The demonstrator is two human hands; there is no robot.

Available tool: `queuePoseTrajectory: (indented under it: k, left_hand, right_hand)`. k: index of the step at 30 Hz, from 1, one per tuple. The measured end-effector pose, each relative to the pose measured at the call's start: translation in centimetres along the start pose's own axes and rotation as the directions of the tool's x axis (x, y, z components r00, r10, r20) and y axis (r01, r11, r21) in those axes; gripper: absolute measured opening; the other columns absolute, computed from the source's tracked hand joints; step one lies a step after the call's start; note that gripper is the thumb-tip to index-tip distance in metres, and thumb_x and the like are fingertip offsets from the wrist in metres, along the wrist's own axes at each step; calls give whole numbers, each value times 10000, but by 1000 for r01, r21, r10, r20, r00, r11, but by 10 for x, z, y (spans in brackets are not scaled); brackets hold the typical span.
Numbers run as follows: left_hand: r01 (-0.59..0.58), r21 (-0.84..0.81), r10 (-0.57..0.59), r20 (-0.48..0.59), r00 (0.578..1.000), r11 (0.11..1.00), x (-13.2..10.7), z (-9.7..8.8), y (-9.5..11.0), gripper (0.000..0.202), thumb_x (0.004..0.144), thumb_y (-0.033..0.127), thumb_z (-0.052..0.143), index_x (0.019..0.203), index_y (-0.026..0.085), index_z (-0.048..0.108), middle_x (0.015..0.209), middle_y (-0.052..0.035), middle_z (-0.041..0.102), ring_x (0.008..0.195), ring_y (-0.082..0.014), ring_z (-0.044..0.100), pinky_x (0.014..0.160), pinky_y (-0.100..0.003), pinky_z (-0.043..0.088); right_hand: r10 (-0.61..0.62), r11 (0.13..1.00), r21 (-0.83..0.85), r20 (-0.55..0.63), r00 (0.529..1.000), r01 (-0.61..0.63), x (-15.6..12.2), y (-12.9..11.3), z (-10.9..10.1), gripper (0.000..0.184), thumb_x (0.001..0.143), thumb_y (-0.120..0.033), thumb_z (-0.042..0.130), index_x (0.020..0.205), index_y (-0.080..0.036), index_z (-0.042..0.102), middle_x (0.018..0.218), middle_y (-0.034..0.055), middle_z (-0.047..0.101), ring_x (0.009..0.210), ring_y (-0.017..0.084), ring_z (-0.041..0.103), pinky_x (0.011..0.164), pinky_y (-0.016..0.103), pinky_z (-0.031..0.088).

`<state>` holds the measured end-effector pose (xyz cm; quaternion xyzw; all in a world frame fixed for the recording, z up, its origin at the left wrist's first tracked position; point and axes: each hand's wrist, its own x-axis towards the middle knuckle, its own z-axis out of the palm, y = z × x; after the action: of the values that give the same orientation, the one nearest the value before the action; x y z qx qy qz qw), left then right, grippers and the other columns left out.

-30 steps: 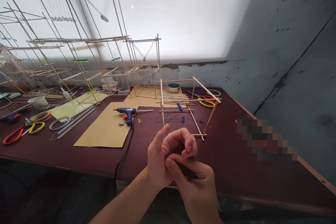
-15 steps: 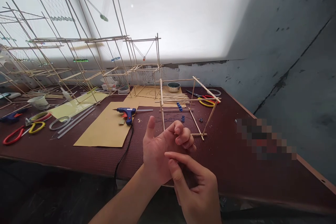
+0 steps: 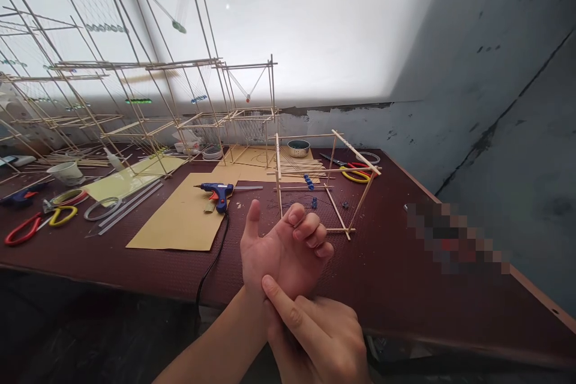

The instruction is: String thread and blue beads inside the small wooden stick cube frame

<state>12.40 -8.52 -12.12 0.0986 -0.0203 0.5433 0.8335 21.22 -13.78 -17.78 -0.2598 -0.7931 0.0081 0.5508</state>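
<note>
Over the near edge of the dark red table, my left hand is held palm up with the thumb out and the fingers loosely curled, and nothing lies in it. My right hand is just below it. Its forefinger is stretched out and presses on the heel of the left palm, while its other fingers are curled. Just beyond my hands stands a small cube frame of thin wooden sticks with blue beads strung inside it.
A blue glue gun lies on a cardboard sheet, its black cord running off the table edge. Red and yellow scissors and a metal bowl sit behind the frame. Tall stick lattices, more scissors and a cup fill the left.
My hands were clasped together, right fingers over the left. The left hand has opened palm up, and the right has dropped lower, its forefinger now on the left palm's heel.
</note>
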Motion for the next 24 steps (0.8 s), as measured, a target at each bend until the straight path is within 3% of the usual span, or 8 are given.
queuePoseTrajectory:
  k: [15,24]
  left_hand:
    - [-77,-78,74,-37,997,994,-3,1,-2,475,918,632,377,761,184,366,693,32,279,647,-127,348,644,-279,358]
    - [-82,-65,78,-52,996,995,-4,1,-2,447,922,596,395,757,180,381,691,31,290,645,-123,354,641,-275,366]
  right_hand:
    - [-82,996,31,34,996,81,3,2,-8,374,859,-44,620,1233,-39,633,552,-29,516,472,100,396,459,283,253]
    - [-83,996,26,43,996,82,3,3,-8,368,872,-65,605,1238,-47,635,558,-31,505,464,100,414,447,273,266]
